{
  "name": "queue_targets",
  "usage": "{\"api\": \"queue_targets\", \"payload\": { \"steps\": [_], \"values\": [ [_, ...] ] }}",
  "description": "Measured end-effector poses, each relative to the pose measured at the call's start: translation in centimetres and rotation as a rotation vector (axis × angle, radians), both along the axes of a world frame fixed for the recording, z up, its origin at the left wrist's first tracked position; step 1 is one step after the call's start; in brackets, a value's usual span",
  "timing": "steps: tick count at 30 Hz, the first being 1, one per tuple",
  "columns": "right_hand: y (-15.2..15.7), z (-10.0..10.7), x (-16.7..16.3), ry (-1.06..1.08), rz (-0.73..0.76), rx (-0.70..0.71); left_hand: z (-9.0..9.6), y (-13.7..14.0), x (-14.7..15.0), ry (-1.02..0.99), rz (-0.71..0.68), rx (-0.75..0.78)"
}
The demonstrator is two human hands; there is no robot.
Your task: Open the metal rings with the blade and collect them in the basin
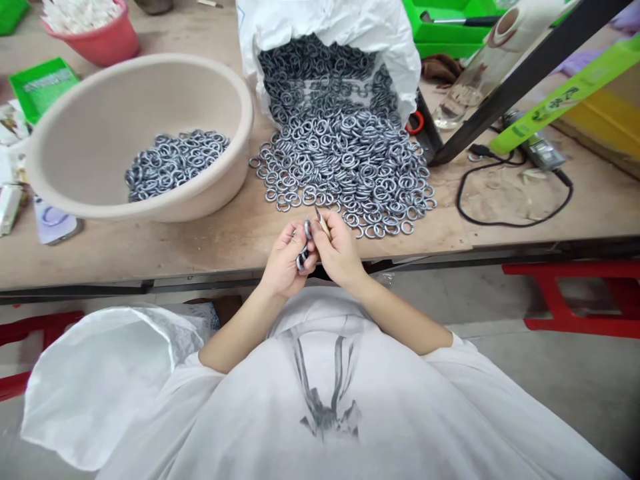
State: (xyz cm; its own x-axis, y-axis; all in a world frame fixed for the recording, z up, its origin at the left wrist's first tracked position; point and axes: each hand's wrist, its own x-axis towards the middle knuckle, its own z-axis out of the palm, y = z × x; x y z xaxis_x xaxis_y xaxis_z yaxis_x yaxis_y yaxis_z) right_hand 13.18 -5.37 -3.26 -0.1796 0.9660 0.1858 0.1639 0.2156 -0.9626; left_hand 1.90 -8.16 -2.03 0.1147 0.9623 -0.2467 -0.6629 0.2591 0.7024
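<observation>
Close to the table's front edge, my left hand (287,262) is closed around a few grey rings (301,257), one of them upright between its fingertips. My right hand (340,250) touches it from the other side, closed on a small knife (323,225) with a pale handle and a dark pointed tip. Just beyond my hands spreads a heap of grey rings (345,160), spilling out of a white woven sack (330,20) that lies on its side. More rings (175,163) lie in a large beige basin (75,147) to the left.
A dark metal post (500,93) rises at the right, beside a roll of clear film (465,93) and a black cable (465,207). Green trays (43,87), a red bowl (107,40) and a phone (54,223) are at the left. A white bag (100,387) hangs below the table.
</observation>
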Motion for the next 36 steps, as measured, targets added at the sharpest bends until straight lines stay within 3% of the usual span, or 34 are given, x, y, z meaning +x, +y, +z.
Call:
{"api": "queue_targets", "payload": {
  "steps": [5,8,15,22,31,36],
  "values": [
    [0.1,0.3,0.6,-0.157,-0.001,0.285,-0.1,0.1,0.1,0.107,0.013,0.032],
    [0.3,0.5,0.9,-0.206,-0.002,0.351,0.0,0.2,-0.2,0.171,0.001,0.050],
    [0.7,0.8,1.5,-0.189,0.011,0.314,0.2,0.3,-0.8,0.193,-0.107,0.031],
    [2.3,1.5,4.0,-0.020,0.331,0.170,1.1,0.0,-1.1,0.117,-0.188,-0.030],
    [1.0,1.6,2.6,-0.003,0.207,0.208,0.6,-0.1,-0.7,0.185,-0.135,0.016],
    [1.2,1.1,2.4,0.139,0.217,0.119,0.3,-0.4,-0.6,0.199,-0.161,0.082]
  ]
}}
